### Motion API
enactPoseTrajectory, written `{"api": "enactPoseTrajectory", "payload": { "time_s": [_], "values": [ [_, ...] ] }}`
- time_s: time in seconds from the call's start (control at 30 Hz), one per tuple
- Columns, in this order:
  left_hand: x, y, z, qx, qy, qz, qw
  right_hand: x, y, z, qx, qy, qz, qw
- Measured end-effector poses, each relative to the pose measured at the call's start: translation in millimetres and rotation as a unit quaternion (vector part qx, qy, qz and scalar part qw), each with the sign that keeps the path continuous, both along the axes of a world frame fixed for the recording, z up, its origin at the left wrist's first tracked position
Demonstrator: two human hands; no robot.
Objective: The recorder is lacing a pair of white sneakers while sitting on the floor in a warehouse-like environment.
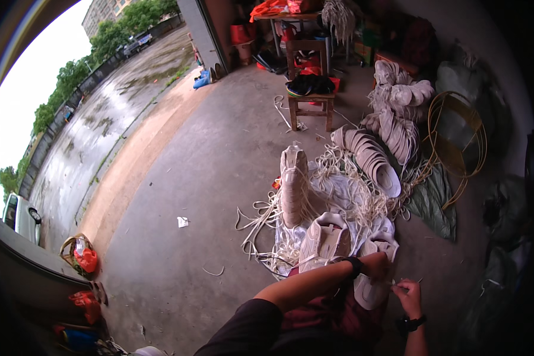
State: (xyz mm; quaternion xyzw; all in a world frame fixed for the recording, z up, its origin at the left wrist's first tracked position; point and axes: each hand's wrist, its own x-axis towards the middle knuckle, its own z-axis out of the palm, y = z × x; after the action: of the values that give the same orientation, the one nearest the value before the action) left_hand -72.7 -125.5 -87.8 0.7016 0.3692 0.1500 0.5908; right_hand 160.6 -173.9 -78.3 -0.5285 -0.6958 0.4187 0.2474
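A pale shoe upper (371,293) lies over my knee at the lower right of the head view. My left hand (375,265) is closed above its opening, and what its fingers hold is hidden. Just to the right, my right hand (408,296) pinches the end of a white shoelace (393,283) beside the upper's edge. Left of my hands rests another pale upper (321,242) with a dark red inside. Beyond it stands a tall nested stack of uppers (292,196). Loose white laces (344,178) are heaped over a white sheet (362,222) on the floor.
More nested uppers (368,157) lie beyond the laces, near a green sack (433,202) and a yellow strap coil (474,142). A wooden chair (310,98) stands farther back. A basket with a red bag (86,259) sits by the wide doorway at left.
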Motion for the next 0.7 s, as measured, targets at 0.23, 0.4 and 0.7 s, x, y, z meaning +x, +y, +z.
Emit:
{"api": "enactPoseTrajectory", "payload": {
  "time_s": [0.23, 0.4, 0.7],
  "values": [
    [16, 6, -7, -0.019, -0.007, -0.009, 1.000, 20, 1, -7, -0.002, 0.024, -0.010, 1.000],
    [28, 6, -7, -0.066, -0.048, 0.022, 0.996, 33, 2, -6, -0.047, 0.070, -0.029, 0.996],
    [65, 5, -11, -0.066, -0.049, 0.019, 0.996, 67, -11, -1, -0.056, 0.143, -0.046, 0.987]
  ]
}}
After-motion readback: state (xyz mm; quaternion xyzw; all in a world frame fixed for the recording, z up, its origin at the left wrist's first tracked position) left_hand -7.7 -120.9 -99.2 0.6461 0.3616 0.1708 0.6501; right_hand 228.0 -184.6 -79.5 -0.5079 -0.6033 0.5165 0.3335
